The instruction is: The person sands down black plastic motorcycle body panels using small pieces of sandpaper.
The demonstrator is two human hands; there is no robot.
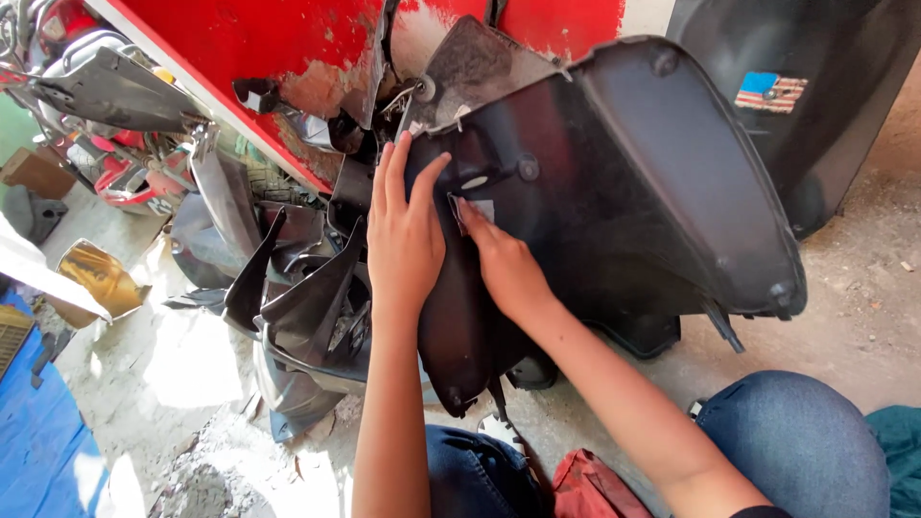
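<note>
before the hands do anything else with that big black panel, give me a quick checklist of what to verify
1. Left hand flat on the black plastic panel: ok.
2. Right hand fingertips at the small pale patch on the panel: ok.
3. Whether the right hand pinches anything: cannot tell.
4. Panel's lower end resting toward the concrete floor: ok.
5. Space left of the panel free: not ok, a pile of loose black panels crowds it.

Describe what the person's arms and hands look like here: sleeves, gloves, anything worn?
Both arms are bare up to the frame's edge: no sleeves show. The left hand and right hand wear no gloves, rings or watch. Blue jeans cover the knees below.
</note>
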